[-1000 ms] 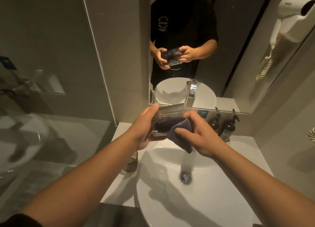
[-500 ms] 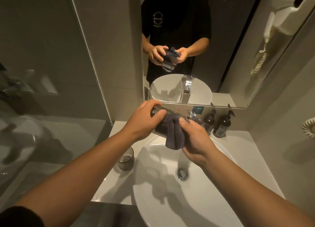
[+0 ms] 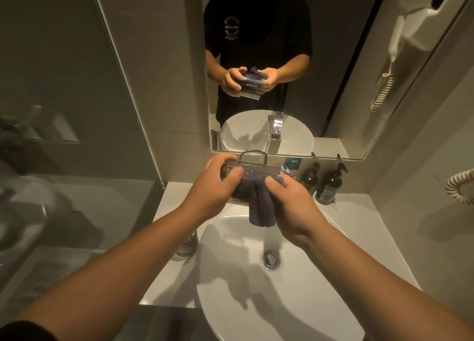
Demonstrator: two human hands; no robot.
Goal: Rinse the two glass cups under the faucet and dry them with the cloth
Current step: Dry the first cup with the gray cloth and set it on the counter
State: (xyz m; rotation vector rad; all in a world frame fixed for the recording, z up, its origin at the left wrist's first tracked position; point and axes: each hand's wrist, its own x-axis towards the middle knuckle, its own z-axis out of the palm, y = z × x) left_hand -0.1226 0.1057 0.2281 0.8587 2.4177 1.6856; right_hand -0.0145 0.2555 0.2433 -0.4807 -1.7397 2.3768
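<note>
My left hand [image 3: 211, 189] grips a glass cup [image 3: 254, 170] held on its side above the white basin [image 3: 295, 310]. Dark blue cloth [image 3: 260, 207] is stuffed into the cup and hangs down from it. My right hand [image 3: 289, 204] pinches the cloth at the cup's mouth. A second glass cup [image 3: 188, 245] stands upright on the counter left of the basin, partly hidden by my left forearm. The faucet is hidden behind my hands; only its handle [image 3: 252, 154] shows.
The drain [image 3: 269, 260] lies in the basin below my hands. Two dark pump bottles [image 3: 331, 184] stand at the back right of the counter [image 3: 364, 212]. A mirror [image 3: 320, 97] faces me, a glass shower panel [image 3: 128, 84] closes the left, a wall hair dryer [image 3: 420, 25] hangs right.
The cup has tilted further onto its side and my left hand has shifted its grip round it. My right hand has worked the cloth deeper into the cup.
</note>
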